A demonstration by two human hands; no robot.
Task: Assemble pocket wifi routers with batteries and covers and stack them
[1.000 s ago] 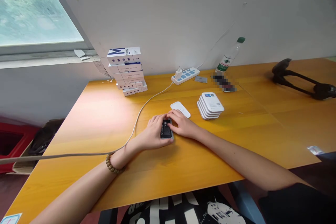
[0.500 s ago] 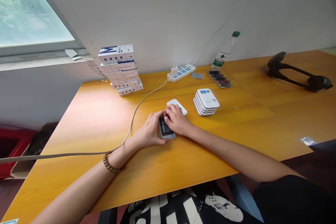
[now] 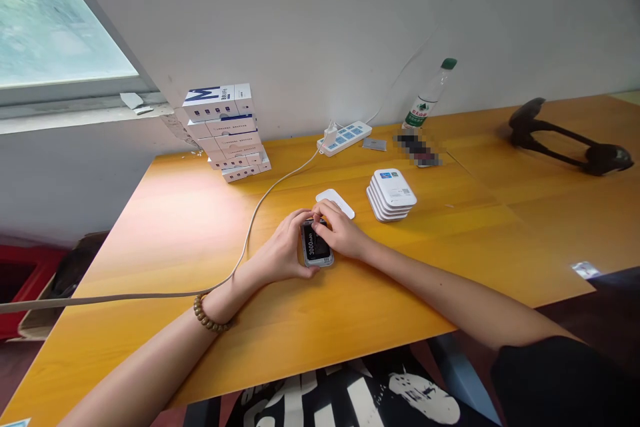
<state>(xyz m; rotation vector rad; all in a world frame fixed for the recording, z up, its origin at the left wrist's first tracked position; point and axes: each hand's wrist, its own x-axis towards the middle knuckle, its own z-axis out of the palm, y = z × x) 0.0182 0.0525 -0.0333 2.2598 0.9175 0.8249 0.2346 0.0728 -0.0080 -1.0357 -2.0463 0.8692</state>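
Observation:
On the orange wooden table (image 3: 150, 267), my left hand (image 3: 283, 249) grips the left side of a grey-framed device holding a black 3000 mAh battery (image 3: 316, 246). My right hand (image 3: 340, 229) presses its fingertips on the device's upper edge and hides that corner. Just beyond the hands lies a flat white rounded cover (image 3: 335, 203), with my right fingers close to it but apart. To the right stands a stack of white rounded cases (image 3: 391, 195).
A tall stack of white boxes (image 3: 225, 133) stands at the back left, beside a white power strip (image 3: 345, 138) with a plugged-in charger and cable. Further right are a plastic bottle (image 3: 427, 97), a blurred dark object (image 3: 417, 150), and a black stand (image 3: 570, 140).
My right hand has shifted up and to the right, showing more of the battery's black face. The device sits slightly lower in view, and the camera has drifted a little.

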